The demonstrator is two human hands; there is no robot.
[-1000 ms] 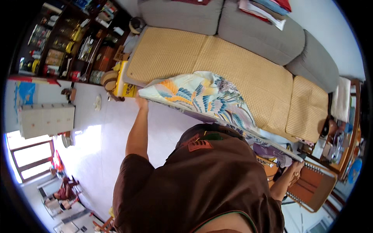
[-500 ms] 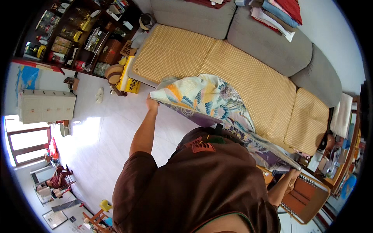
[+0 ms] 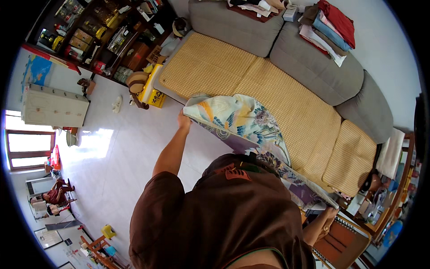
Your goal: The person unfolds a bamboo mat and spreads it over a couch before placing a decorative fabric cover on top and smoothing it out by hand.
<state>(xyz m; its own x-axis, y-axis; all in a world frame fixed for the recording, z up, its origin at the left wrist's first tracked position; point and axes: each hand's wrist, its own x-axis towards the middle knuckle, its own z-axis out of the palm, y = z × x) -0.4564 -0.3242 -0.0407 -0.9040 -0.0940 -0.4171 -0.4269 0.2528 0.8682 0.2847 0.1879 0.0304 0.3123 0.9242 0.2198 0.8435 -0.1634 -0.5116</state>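
Observation:
A large cloth (image 3: 237, 112) with a floral print in white, blue, yellow and purple is stretched out in front of me. My left hand (image 3: 184, 121) is closed on one corner, out to the left with the arm extended. At the lower right, my right hand (image 3: 330, 214) grips the opposite end of the same edge. Between them the edge runs nearly taut, and the rest of the cloth lies loosely bunched over the front of a sofa's woven beige mat (image 3: 286, 116). Part of the cloth is hidden behind my brown shirt.
Folded clothes (image 3: 329, 33) are stacked on the grey sofa back (image 3: 318, 67). A yellow box (image 3: 156, 97) and a straw hat (image 3: 136, 80) stand by the sofa's left end, beside a dark shelf (image 3: 105, 49). A brown chair (image 3: 333, 242) is near my right hand. Another person (image 3: 54, 195) sits far left.
The view has turned slightly, so the room appears shifted. My two hands are a little closer together in the picture, both still holding the cloth's edge.

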